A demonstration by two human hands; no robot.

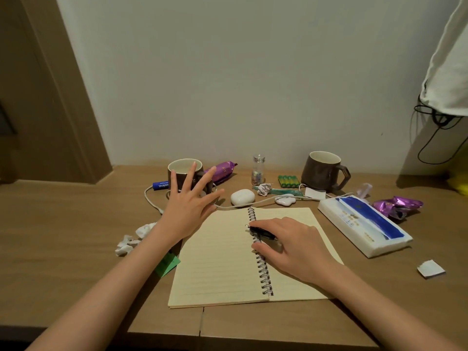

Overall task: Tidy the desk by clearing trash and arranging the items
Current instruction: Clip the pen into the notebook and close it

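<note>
An open spiral notebook (222,259) lies on the wooden desk (63,236). My right hand (291,247) rests on its spine, fingers closing over a black pen (260,232). My left hand (188,201) hovers open, fingers spread, just in front of a brown mug (182,168). Crumpled white paper (131,239) lies left of the notebook beside a green sticky note (167,264). Purple wrappers lie at the back (222,171) and at the right (397,206). A small paper ball (264,189) sits mid-desk.
A second brown mug (324,171), a small glass bottle (257,171), green batteries (288,181), a white earbud case (242,197), a white cable (152,201), a blue tube (160,185), a tissue pack (364,226) and a paper scrap (430,268) crowd the desk.
</note>
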